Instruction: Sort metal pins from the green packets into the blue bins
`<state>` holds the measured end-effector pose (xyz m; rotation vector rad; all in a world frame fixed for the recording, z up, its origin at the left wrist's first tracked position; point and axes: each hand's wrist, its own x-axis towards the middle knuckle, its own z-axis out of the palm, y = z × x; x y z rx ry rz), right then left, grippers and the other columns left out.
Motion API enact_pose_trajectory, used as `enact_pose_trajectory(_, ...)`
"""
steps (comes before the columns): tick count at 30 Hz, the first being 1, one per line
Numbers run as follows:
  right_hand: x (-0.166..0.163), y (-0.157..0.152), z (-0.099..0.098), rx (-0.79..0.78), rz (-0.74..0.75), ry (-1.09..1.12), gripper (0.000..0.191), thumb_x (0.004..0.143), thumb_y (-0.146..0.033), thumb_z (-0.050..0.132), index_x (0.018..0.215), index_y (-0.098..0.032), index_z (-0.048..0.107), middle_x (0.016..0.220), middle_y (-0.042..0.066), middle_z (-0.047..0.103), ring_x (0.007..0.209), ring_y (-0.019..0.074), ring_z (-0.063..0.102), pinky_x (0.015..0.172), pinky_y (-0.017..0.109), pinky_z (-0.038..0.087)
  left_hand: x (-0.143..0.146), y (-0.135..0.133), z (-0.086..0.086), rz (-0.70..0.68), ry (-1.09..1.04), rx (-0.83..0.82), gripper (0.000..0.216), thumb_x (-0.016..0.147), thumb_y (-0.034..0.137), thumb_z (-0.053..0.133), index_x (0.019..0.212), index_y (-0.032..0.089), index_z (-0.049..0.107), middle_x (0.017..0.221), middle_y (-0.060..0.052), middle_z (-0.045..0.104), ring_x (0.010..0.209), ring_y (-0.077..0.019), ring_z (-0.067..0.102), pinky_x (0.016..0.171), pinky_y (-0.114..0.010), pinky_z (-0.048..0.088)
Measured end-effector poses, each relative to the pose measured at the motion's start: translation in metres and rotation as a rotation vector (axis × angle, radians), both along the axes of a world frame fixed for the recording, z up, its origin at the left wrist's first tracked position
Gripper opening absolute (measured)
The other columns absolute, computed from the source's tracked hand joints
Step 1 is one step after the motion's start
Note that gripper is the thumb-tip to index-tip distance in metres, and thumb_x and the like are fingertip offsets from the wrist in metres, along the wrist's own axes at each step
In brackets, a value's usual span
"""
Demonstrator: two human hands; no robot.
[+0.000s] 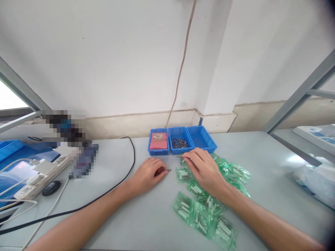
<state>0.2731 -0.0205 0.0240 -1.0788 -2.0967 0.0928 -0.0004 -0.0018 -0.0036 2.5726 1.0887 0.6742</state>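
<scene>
My left hand [149, 176] rests on the table, closed, with the tip of a slim metal pin [169, 170] sticking out past its thumb and forefinger. Any further pins inside the curled fingers are hidden. Between its fingertips my right hand [205, 170] pinches another slim metal pin [179, 157], just in front of the bins. Many similar loose pins lie in the middle blue bin [180, 150]. Below and beside my right hand are several green plastic bags [200, 221], each with metal pins and white strips showing through.
A left blue bin [158, 152] holds a red sheet with small pale pieces on it; a third blue bin [200, 137] stands at the right. A black cable [104, 193] crosses the table at left, near a power strip [42, 179]. A plastic-wrapped bundle [316, 181] lies far right.
</scene>
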Motion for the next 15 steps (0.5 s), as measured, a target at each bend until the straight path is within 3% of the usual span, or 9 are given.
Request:
enact_pose_trajectory(7,-0.001,0.004,0.000,-0.343,0.016,0.355,0.020,0.110,-0.038,0.053,0.108,-0.027,0.070,0.099,0.005,0.066,0.087,0.0233,0.062,0.080,0.039,0.051,0.000,-0.001,0.002,-0.006,0.016,-0.020,0.014,0.108,0.030,0.058,0.098,0.021,0.061,0.088,-0.001,0.064,0.083,-0.0193,0.057,0.079,-0.034,0.044)
enact_pose_trajectory(11,0.001,0.011,-0.001,-0.694,0.145,0.755,0.022,0.100,-0.046,0.070,0.106,-0.025,0.072,0.098,0.002,0.067,0.073,0.0172,0.055,0.071,0.034,0.050,0.000,-0.001,0.003,-0.012,0.021,-0.023,0.013,0.108,0.030,0.057,0.099,0.021,0.061,0.089,-0.001,0.064,0.083,-0.0194,0.058,0.079,-0.034,0.043)
enact_pose_trajectory(15,0.003,0.013,0.002,-1.027,0.299,1.119,0.023,0.090,-0.039,0.085,0.102,-0.022,0.076,0.096,0.002,0.062,0.066,0.0116,0.043,0.063,0.028,0.045,0.000,-0.001,0.003,-0.015,0.026,-0.030,0.015,0.108,0.030,0.057,0.098,0.021,0.061,0.089,-0.002,0.064,0.083,-0.0198,0.057,0.079,-0.034,0.043)
